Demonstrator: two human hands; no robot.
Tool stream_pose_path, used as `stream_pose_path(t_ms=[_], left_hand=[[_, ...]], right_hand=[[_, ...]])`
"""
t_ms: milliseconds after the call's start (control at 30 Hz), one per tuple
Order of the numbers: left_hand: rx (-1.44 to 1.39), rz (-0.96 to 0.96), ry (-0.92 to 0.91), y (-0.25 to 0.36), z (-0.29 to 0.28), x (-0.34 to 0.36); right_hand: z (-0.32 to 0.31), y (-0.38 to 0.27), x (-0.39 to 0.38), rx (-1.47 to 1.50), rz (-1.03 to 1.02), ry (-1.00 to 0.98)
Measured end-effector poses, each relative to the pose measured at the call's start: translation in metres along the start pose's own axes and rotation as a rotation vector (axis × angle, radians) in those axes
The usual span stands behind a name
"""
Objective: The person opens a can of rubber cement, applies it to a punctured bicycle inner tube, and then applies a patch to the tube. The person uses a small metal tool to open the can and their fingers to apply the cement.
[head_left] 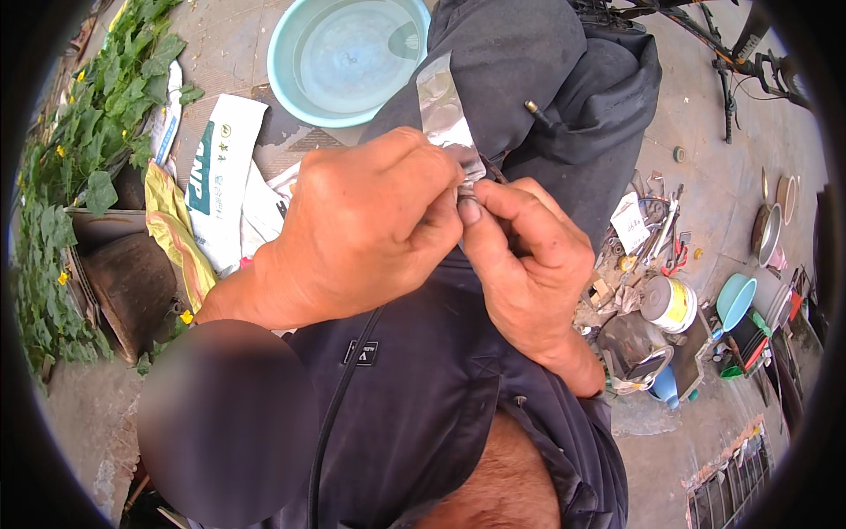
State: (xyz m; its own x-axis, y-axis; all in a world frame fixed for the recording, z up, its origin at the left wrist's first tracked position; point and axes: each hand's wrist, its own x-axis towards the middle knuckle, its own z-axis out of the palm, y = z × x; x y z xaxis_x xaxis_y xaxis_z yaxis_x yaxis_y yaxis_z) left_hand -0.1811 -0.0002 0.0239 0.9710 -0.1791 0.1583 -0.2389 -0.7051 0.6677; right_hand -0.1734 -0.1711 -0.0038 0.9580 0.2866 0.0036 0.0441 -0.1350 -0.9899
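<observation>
A strip of silver foil (443, 110) stands up between my hands, over my lap. My left hand (374, 220) is closed in a pinch on the lower end of the foil. Against it, my right hand (529, 260) pinches at the same spot, thumb and forefinger pressed together on the strip's lower edge. The fingers hide what lies right between the tips. Just beyond, a black rubber valve stem with a brass-coloured tip (531, 107) sticks up from dark material across my legs; an inner tube cannot be told apart from the trousers (511, 53).
A light-blue basin of water (352, 57) stands ahead. White sacks (220, 167), a yellow sack (176, 229) and leafy vines (97, 123) lie left. To the right are scattered tools (661, 225), a white bucket (668, 304) and, farther off, a bicycle (749, 62).
</observation>
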Motion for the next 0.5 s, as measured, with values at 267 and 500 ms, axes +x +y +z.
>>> stream_pose_path(t_ms=[267, 500], left_hand=[[-0.298, -0.147, -0.129, -0.009, -0.010, 0.005], [-0.277, -0.116, -0.123, -0.002, -0.014, 0.010]], right_hand=[[-0.004, 0.000, 0.001, 0.049, 0.084, -0.030], [-0.002, -0.007, 0.003, -0.022, 0.086, 0.001]])
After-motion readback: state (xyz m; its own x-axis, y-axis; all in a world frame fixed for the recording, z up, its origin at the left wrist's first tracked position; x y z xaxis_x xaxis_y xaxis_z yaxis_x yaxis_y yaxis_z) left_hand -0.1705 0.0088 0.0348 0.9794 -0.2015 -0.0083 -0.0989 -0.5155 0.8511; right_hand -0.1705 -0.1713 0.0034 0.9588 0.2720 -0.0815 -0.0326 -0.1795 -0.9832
